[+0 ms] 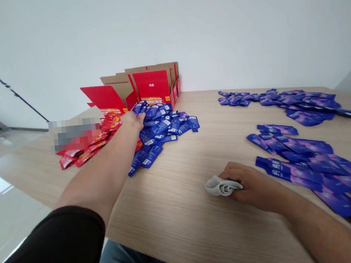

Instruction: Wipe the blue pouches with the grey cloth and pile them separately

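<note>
My left hand [134, 120] reaches far out to the left edge of a heap of blue sachets [159, 127]. Its thumb is apart from the other fingers, which are partly hidden, and nothing shows in its grasp. A pile of red sachets [92, 150] lies beside that forearm. Over the middle of the table [182, 201], my right hand [245, 184] is closed around a folded light-grey cloth [222, 185]. The cloth's rolled end sticks out to the left of the fingers, low over the wood.
Red cardboard boxes [152, 86] with raised flaps stand behind the sachet heaps. Purple-blue pouches lie in overlapping rows [309, 164] on the right, with another row [284, 98] farther back. A white wall [231, 31] rises behind the table.
</note>
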